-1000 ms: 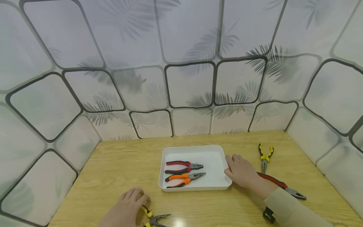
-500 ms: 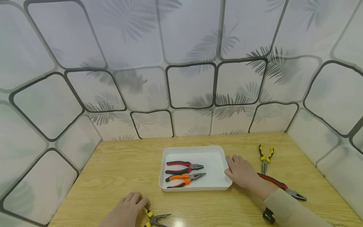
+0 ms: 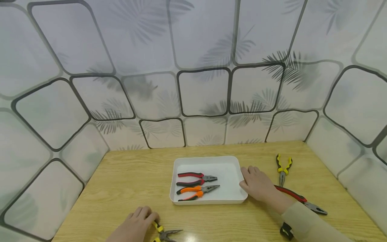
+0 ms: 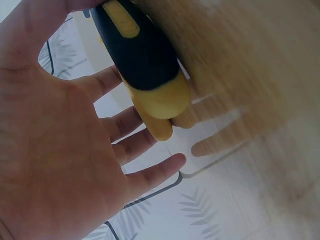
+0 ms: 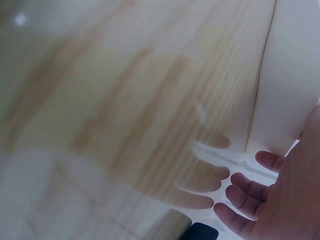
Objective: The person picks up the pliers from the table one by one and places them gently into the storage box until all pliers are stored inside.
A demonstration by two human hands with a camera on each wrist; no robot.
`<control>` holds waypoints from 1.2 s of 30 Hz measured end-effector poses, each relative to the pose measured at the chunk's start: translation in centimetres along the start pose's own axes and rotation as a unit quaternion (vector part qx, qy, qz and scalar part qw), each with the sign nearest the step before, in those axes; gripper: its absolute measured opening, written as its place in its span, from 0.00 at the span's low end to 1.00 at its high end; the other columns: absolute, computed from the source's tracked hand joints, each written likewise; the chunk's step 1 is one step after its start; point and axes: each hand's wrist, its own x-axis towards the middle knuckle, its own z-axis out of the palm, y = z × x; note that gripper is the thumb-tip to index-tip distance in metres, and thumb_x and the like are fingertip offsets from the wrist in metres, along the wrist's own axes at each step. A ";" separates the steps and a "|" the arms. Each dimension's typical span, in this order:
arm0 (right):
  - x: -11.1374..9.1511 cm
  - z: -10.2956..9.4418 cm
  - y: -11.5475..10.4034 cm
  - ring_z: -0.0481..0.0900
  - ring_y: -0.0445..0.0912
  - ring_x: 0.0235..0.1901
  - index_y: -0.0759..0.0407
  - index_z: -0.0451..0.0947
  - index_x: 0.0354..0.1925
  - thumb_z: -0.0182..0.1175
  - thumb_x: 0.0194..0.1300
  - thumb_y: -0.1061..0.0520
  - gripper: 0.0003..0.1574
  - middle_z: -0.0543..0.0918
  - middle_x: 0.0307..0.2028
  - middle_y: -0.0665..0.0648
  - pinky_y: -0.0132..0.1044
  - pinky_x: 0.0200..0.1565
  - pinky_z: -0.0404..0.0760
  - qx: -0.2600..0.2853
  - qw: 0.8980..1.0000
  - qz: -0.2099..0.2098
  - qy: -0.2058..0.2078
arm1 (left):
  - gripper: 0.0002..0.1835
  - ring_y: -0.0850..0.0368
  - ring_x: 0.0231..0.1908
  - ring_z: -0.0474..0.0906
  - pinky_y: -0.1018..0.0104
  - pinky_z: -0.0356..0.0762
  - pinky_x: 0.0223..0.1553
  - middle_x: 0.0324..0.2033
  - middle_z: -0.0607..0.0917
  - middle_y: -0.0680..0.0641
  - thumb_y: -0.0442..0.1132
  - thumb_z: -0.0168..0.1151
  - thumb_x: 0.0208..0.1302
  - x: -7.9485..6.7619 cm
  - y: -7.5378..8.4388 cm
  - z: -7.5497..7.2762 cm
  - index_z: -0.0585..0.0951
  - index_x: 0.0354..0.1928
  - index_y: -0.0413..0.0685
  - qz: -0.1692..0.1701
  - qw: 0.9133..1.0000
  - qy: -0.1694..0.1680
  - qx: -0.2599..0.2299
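Leaf-patterned walls (image 3: pixel 202 92) are enclosing the wood-grain table (image 3: pixel 136 178). Little is shifting since earlier, suggesting a pause: toward seven o'clock from the white tray (image 3: pixel 208 202), the left hand (image 3: pixel 134 224) is loosely surrounding yellow-and-black long-nose pliers (image 3: pixel 163 235), any pinch indiscernible; at three o'clock, the relaxed right hand (image 3: pixel 257 184) is touching the tray, gripping nothing. No writing is showing.

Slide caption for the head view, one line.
Left hand at yellow-black pliers; right hand at white tray containing red-black pliers and orange-black pliers.
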 end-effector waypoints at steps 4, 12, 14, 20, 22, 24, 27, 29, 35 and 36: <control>0.1 0.0 0.1 0.58 0.47 0.26 0.62 0.67 0.43 0.53 0.59 0.54 0.16 0.66 0.28 0.56 0.37 0.27 0.60 -0.002 1.000 0.001 0.000 | 0.38 0.60 0.38 0.65 0.53 0.70 0.40 0.39 0.68 0.59 0.82 0.48 0.41 0.1 -0.1 0.3 0.72 0.47 0.66 0.014 1.000 0.008 0.001; 0.2 0.2 0.2 0.58 0.47 0.26 0.62 0.67 0.43 0.52 0.59 0.54 0.15 0.66 0.28 0.56 0.36 0.26 0.59 -0.005 1.000 0.003 -0.002 | 0.32 0.64 0.37 0.65 0.60 0.70 0.37 0.38 0.69 0.61 0.79 0.48 0.47 0.4 -0.2 0.4 0.72 0.45 0.68 0.052 0.998 0.025 -0.002; 0.1 0.1 0.2 0.58 0.47 0.26 0.62 0.67 0.41 0.53 0.59 0.54 0.14 0.65 0.27 0.56 0.36 0.26 0.59 -0.003 1.000 0.002 0.001 | 0.31 0.64 0.37 0.64 0.61 0.69 0.36 0.38 0.68 0.62 0.80 0.48 0.46 0.5 -0.1 0.6 0.72 0.45 0.71 0.053 0.998 0.030 0.007; 0.0 0.2 0.2 0.57 0.46 0.26 0.61 0.67 0.41 0.53 0.59 0.54 0.14 0.65 0.27 0.55 0.36 0.25 0.59 -0.005 1.000 -0.001 0.007 | 0.32 0.63 0.37 0.62 0.60 0.66 0.35 0.37 0.67 0.63 0.82 0.45 0.44 0.7 0.0 0.7 0.71 0.46 0.75 0.040 0.999 0.017 0.024; 0.0 0.2 0.2 0.58 0.46 0.26 0.61 0.67 0.42 0.53 0.59 0.54 0.15 0.65 0.27 0.55 0.36 0.25 0.59 -0.008 1.000 0.000 0.006 | 0.32 0.63 0.36 0.62 0.59 0.66 0.36 0.37 0.66 0.63 0.82 0.44 0.44 0.7 0.0 0.7 0.71 0.46 0.74 0.039 0.999 0.015 0.029; 0.0 0.2 0.2 0.58 0.46 0.26 0.61 0.67 0.43 0.52 0.59 0.54 0.15 0.65 0.28 0.55 0.36 0.26 0.59 -0.008 1.000 0.002 0.004 | 0.33 0.62 0.36 0.62 0.59 0.66 0.36 0.36 0.66 0.62 0.82 0.44 0.44 0.8 0.0 0.6 0.71 0.46 0.73 0.037 0.999 0.014 0.034; 0.0 0.2 0.2 0.58 0.47 0.26 0.61 0.67 0.42 0.53 0.59 0.54 0.15 0.65 0.28 0.55 0.37 0.26 0.59 -0.008 1.000 0.003 -0.002 | 0.35 0.62 0.37 0.62 0.57 0.66 0.37 0.37 0.67 0.61 0.82 0.45 0.43 0.8 0.1 0.3 0.72 0.47 0.72 0.031 0.999 0.011 0.037; 0.0 0.3 0.2 0.58 0.47 0.26 0.61 0.67 0.42 0.52 0.60 0.53 0.15 0.65 0.27 0.55 0.36 0.26 0.59 -0.009 1.000 0.004 -0.005 | 0.36 0.61 0.37 0.62 0.57 0.66 0.38 0.37 0.67 0.61 0.83 0.45 0.42 0.9 0.1 0.1 0.72 0.47 0.71 0.028 0.999 0.010 0.038; 0.0 0.3 0.2 0.57 0.46 0.25 0.61 0.67 0.43 0.52 0.60 0.53 0.15 0.65 0.27 0.55 0.36 0.25 0.59 -0.014 1.000 0.003 -0.002 | 0.38 0.61 0.37 0.62 0.55 0.66 0.39 0.37 0.67 0.61 0.84 0.45 0.40 1.1 0.1 -0.3 0.71 0.47 0.70 0.022 0.999 -0.002 0.035; 0.0 0.3 0.2 0.57 0.46 0.25 0.61 0.67 0.42 0.52 0.60 0.53 0.15 0.65 0.27 0.55 0.36 0.25 0.58 -0.013 1.000 0.003 -0.001 | 0.38 0.61 0.37 0.62 0.55 0.66 0.39 0.37 0.67 0.60 0.84 0.45 0.40 1.2 0.1 -0.4 0.71 0.47 0.70 0.020 0.999 -0.006 0.033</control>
